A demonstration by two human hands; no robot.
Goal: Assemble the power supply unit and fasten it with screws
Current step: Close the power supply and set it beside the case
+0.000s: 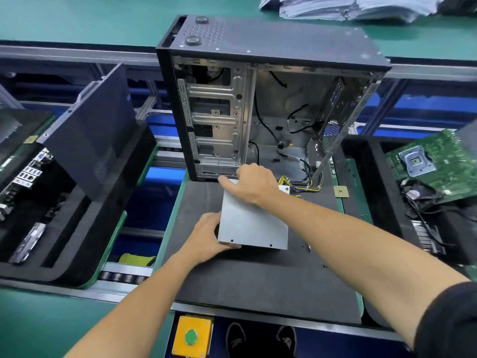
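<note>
Gripped the power supply unit (pixel 254 223) with left hand (pixel 206 237) and right hand (pixel 254 186) at frame centre, ready for lifting into the open case (pixel 271 99) above.

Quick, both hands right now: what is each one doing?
Left hand: grips the near left corner of the power supply unit.
Right hand: curled over the unit's far edge, holding it.

Right hand's fingers (pixel 227 182) vanish behind the grey metal power supply box (pixel 254 223); white paper stack (pixel 348 6) runs off-frame.
</note>
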